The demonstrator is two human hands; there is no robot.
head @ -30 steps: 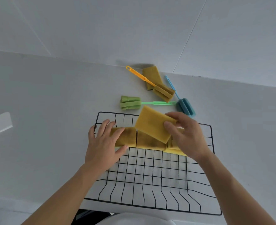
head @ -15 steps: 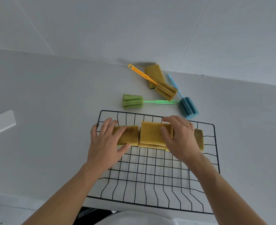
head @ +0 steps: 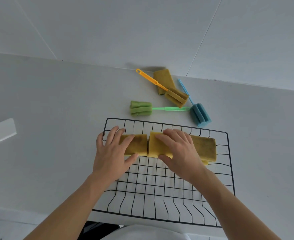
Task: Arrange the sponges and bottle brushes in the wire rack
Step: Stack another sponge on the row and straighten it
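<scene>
A black wire rack (head: 167,189) lies on the white counter in front of me. Three yellow sponges stand in a row along its far side. My left hand (head: 112,153) grips the left sponge (head: 139,144). My right hand (head: 179,151) presses on the middle sponge (head: 155,147), thumb at its near edge. The right sponge (head: 206,148) lies free, with another sponge's edge showing beneath it. Beyond the rack lie a green bottle brush (head: 141,108), an orange one (head: 174,97), a blue one (head: 199,114) and one more yellow sponge (head: 163,77).
The tiled wall (head: 142,28) rises just behind the loose brushes. A white block (head: 0,132) sits at the left edge of the counter. The near half of the rack holds nothing. The counter's front edge runs just below the rack.
My right hand has brought a sponge down from above the rack and set it flat in the middle of the row. My left hand has stayed on the left sponge.
</scene>
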